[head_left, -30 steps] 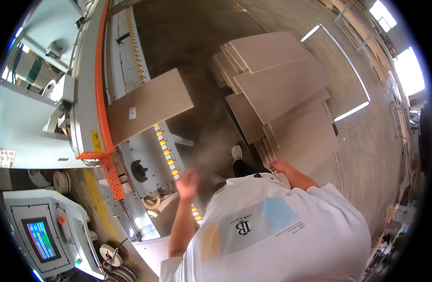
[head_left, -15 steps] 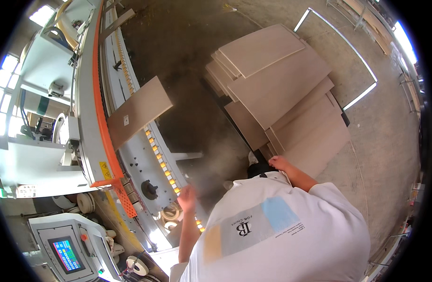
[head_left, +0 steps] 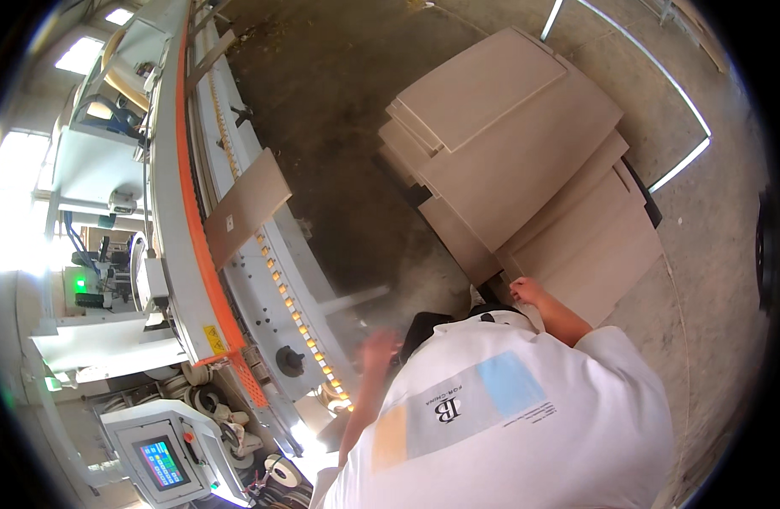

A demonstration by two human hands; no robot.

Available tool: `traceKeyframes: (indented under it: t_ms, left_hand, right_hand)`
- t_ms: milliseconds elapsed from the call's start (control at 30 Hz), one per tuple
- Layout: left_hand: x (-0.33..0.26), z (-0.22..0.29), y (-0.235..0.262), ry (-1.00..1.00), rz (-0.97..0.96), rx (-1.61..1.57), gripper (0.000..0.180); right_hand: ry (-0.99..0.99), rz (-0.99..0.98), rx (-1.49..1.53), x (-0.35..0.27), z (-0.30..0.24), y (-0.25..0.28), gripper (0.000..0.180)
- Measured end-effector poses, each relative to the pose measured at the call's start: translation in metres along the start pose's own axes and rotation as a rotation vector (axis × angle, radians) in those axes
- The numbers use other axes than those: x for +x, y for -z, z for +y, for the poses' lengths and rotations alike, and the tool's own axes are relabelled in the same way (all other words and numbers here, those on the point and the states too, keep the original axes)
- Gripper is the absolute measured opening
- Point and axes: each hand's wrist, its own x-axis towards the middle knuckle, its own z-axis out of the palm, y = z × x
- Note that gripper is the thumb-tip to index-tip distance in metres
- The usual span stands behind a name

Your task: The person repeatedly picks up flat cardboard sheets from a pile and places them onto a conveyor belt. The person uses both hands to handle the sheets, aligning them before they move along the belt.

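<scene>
My left hand (head_left: pixel 379 348) is low in front of my body, smeared by motion, between the machine's edge and my dark trousers. Its fingers do not show clearly. My right hand (head_left: pixel 526 291) is at waist height with its fingers curled in, and I see nothing in them. It appears over the near edge of a stack of brown-grey boards (head_left: pixel 534 161); whether it touches them I cannot tell. On the machine at left, a flat brown panel (head_left: pixel 252 204) with a small white label lies across the yellow-and-white roller strip (head_left: pixel 281 293), partly under the orange rail (head_left: pixel 210 288).
A long machine bed (head_left: pixel 258 310) runs along my left. A control console (head_left: pixel 165 458) with a lit screen stands at lower left, with tape rolls (head_left: pixel 281 469) beside it. A white metal frame (head_left: pixel 662 76) lies on the floor beyond the boards. Light bars (head_left: pixel 356 299) jut from the machine.
The view has shifted, so the boards appear further right. My left hand has swung right, toward my body. Less of the labelled panel shows outside the orange rail. My right hand stays curled.
</scene>
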Motion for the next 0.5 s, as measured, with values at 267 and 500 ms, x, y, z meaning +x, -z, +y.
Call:
traceKeyframes:
  t_ms: [267, 500]
  left_hand:
    - [0.134, 0.196, -0.050, 0.202, -0.285, -0.220, 0.035]
    - [0.352, 0.261, -0.111, 0.234, -0.358, -0.269, 0.036]
  right_hand:
    - [-0.117, 0.097, 0.135, -0.028, 0.008, -0.002, 0.033]
    - [-0.178, 0.287, 0.600, -0.078, 0.031, -0.017, 0.027]
